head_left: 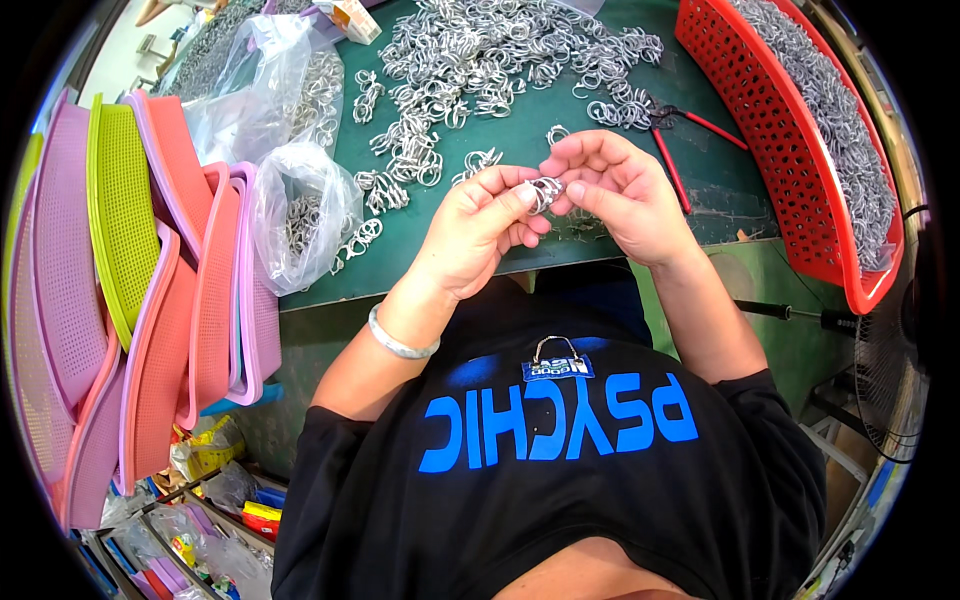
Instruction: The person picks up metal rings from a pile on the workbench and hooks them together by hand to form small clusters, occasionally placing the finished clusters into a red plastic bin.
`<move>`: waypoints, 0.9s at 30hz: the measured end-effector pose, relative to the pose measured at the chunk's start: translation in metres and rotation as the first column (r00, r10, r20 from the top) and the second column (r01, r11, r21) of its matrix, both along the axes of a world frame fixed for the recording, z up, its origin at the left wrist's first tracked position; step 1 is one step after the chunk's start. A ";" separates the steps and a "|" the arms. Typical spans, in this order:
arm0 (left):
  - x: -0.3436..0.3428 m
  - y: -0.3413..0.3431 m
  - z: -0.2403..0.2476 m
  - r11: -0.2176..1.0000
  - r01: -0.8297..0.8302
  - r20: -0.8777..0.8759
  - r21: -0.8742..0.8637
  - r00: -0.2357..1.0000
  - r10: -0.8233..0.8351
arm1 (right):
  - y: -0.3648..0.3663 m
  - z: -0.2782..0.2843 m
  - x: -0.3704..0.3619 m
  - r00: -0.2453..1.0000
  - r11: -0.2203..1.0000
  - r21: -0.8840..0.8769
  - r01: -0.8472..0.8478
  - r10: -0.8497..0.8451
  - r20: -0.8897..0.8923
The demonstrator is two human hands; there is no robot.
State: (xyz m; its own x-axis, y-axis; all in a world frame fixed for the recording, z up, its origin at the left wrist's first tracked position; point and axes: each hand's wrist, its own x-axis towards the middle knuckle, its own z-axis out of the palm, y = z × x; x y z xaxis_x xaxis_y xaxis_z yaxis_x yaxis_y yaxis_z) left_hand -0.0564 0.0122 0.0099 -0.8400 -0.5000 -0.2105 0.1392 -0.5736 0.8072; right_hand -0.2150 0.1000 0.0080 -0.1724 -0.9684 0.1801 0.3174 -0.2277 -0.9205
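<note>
Both hands meet just above the near edge of a green table [330, 285]. My left hand [478, 225] pinches a small clump of silvery metal rings [545, 194] between thumb and fingers. Against the clump's other side, the thumb and fingers of my right hand [625, 190] are closed too. How many rings are in the clump, I cannot tell. Behind the hands a large heap of similar rings [480, 50] covers the far part of the table. Smaller groups of rings [408, 150] lie nearer, left of my hands. Red-handled pliers [672, 170] rest beyond my right hand.
A red perforated basket [765, 130] full of grey metal rings stands along the right side. Clear plastic bags [305, 205] with rings lie at the left. Stacked purple, green and coral plastic baskets [125, 220] crowd the left edge. A fan [885, 370] is at lower right.
</note>
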 end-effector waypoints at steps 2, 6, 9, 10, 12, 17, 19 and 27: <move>0.000 0.000 0.001 1.000 0.010 -0.006 0.019 1.000 -0.010 | 0.000 0.000 0.001 1.000 1.000 -0.007 -0.002 0.002 0.023; 0.001 -0.001 -0.001 0.999 0.019 -0.023 0.045 1.000 -0.018 | 0.000 0.002 0.002 0.998 1.000 -0.003 -0.011 0.011 0.069; 0.001 -0.001 -0.001 0.998 0.030 -0.039 0.063 0.999 -0.028 | 0.000 0.003 0.004 0.999 1.000 -0.005 -0.004 0.005 0.042; 0.001 -0.001 -0.001 0.997 0.022 -0.030 0.070 0.999 -0.020 | 0.000 0.003 0.004 0.999 1.000 -0.005 -0.005 0.005 0.041; 0.001 -0.001 0.001 0.997 0.015 -0.023 0.076 1.000 -0.013 | 0.000 0.004 0.004 1.000 1.000 -0.006 0.008 -0.008 -0.010; 0.002 -0.003 0.003 0.998 -0.006 -0.067 0.061 0.998 0.010 | 0.000 0.006 0.000 0.999 0.999 -0.003 0.035 -0.035 0.021; 0.003 -0.003 0.002 0.998 -0.014 -0.065 0.062 0.998 0.018 | -0.001 0.007 0.000 0.999 0.999 -0.008 0.039 -0.039 0.035; 0.003 -0.001 0.002 0.999 -0.048 -0.035 -0.018 0.998 0.047 | -0.003 0.004 -0.001 0.995 0.996 -0.011 0.085 -0.084 0.048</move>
